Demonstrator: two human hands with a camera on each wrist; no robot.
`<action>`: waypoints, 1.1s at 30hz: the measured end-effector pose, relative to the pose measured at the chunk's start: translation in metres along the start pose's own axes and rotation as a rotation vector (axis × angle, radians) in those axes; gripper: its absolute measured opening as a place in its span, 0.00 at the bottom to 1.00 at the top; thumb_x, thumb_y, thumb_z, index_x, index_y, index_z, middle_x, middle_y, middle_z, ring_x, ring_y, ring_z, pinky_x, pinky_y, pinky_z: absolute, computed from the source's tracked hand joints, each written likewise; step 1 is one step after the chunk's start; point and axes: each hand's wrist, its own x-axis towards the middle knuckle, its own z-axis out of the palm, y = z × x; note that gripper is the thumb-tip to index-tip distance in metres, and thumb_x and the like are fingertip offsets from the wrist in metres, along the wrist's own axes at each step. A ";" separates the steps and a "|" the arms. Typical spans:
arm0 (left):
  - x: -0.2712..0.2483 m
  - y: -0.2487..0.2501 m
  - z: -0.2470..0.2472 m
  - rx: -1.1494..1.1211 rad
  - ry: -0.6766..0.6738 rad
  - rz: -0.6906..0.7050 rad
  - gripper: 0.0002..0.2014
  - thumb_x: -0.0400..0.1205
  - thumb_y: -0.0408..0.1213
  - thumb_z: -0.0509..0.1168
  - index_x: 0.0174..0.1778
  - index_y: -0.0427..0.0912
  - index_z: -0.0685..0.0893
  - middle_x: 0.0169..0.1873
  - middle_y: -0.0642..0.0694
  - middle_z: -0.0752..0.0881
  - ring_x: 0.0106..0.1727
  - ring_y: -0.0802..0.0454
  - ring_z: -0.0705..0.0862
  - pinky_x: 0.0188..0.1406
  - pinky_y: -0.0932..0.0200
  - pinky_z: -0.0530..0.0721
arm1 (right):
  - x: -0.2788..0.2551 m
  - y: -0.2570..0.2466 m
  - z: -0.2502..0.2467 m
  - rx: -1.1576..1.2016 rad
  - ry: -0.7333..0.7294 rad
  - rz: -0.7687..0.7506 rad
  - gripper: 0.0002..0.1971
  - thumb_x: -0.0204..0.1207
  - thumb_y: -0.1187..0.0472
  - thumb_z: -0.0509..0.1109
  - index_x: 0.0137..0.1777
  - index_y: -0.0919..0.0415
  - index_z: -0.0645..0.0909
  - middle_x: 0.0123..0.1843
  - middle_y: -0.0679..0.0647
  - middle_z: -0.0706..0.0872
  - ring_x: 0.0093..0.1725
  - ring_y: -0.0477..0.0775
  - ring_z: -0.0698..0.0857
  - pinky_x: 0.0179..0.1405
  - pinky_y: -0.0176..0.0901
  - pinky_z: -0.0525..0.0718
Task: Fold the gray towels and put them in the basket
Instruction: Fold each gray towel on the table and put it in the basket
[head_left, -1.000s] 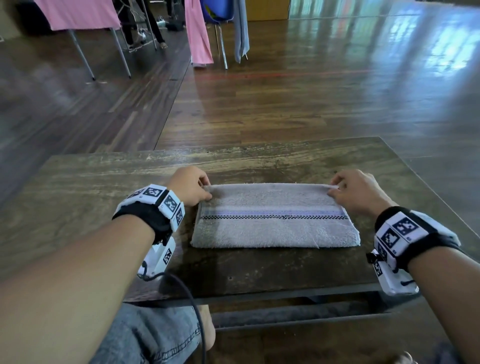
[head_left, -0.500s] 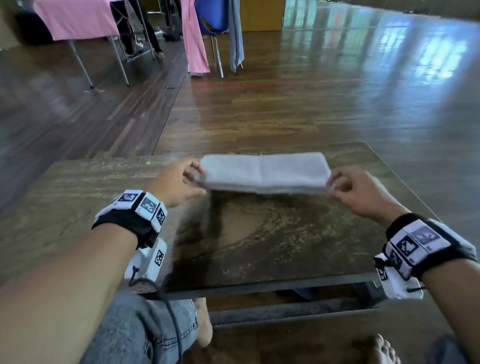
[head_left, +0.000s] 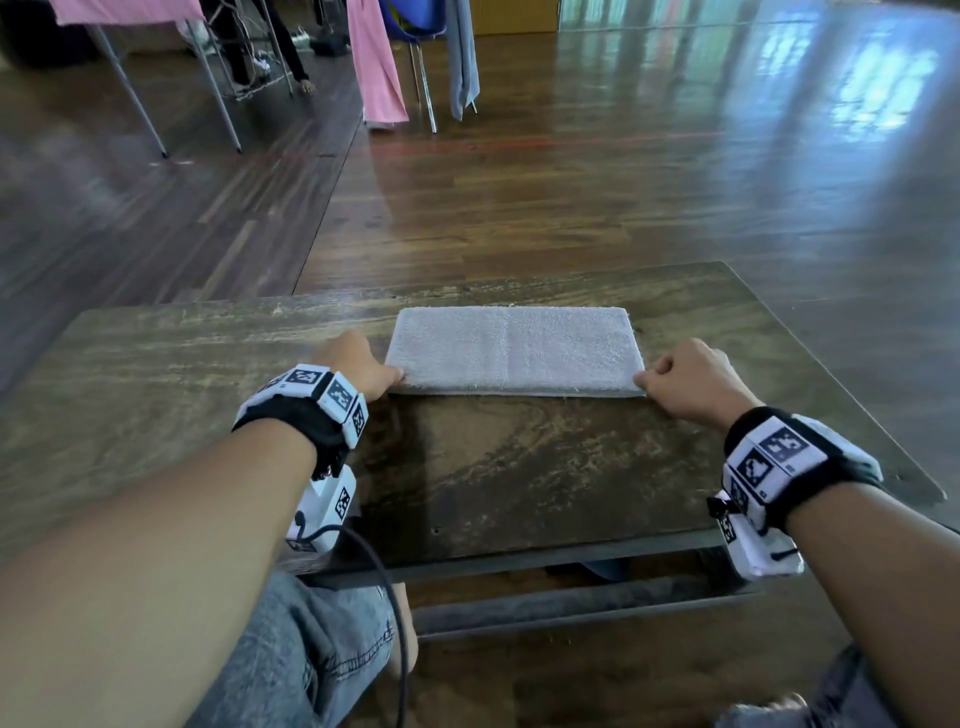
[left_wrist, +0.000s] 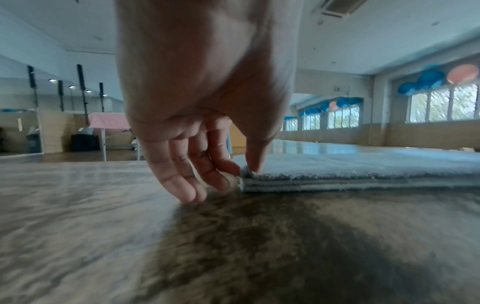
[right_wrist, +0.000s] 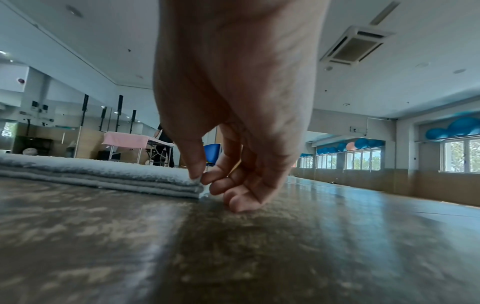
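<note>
- Both of your hands are pinched onto the gray towel: your left hand has its thumb on top of the near left corner with a fingertip against the edge, and your right hand has thumb and forefinger closed on the near right corner.
- From the left wrist view you can see the thumb pressing down on the top layer while the other fingers trail onto the table; that pins the stacked layers so they line up.
- From the right wrist view the same holds: the pinch sits right at the corner, with your lower fingers resting on the wood just beside it.
- Your towel lies flat on the far half of the table, folded into a long narrow rectangle of several layers, its long edges running left to right.
- Holding both near corners keeps the edges square, and likely sets you up to fold once more or lift the bundle.
- No basket shows in any view, so you will have to look for it before carrying the towel off.
</note>
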 end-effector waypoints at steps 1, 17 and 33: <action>0.000 0.002 -0.003 -0.019 0.021 -0.003 0.29 0.78 0.50 0.74 0.23 0.42 0.64 0.20 0.47 0.66 0.20 0.50 0.64 0.21 0.58 0.59 | 0.000 0.000 -0.002 0.015 0.013 0.003 0.24 0.77 0.60 0.72 0.21 0.58 0.68 0.24 0.55 0.74 0.28 0.56 0.74 0.33 0.46 0.75; -0.015 0.028 0.002 0.100 0.115 0.453 0.14 0.80 0.44 0.69 0.58 0.43 0.81 0.64 0.43 0.77 0.66 0.43 0.78 0.62 0.45 0.80 | -0.023 -0.024 0.015 -0.165 -0.002 -0.360 0.18 0.83 0.49 0.64 0.71 0.49 0.75 0.76 0.49 0.76 0.72 0.55 0.76 0.67 0.58 0.78; -0.111 0.028 0.031 0.297 -0.357 0.548 0.12 0.81 0.37 0.58 0.33 0.43 0.83 0.37 0.47 0.86 0.40 0.44 0.82 0.41 0.48 0.81 | -0.127 -0.025 0.009 -0.440 -0.275 -0.465 0.08 0.83 0.39 0.59 0.55 0.38 0.76 0.55 0.38 0.73 0.59 0.48 0.77 0.47 0.50 0.76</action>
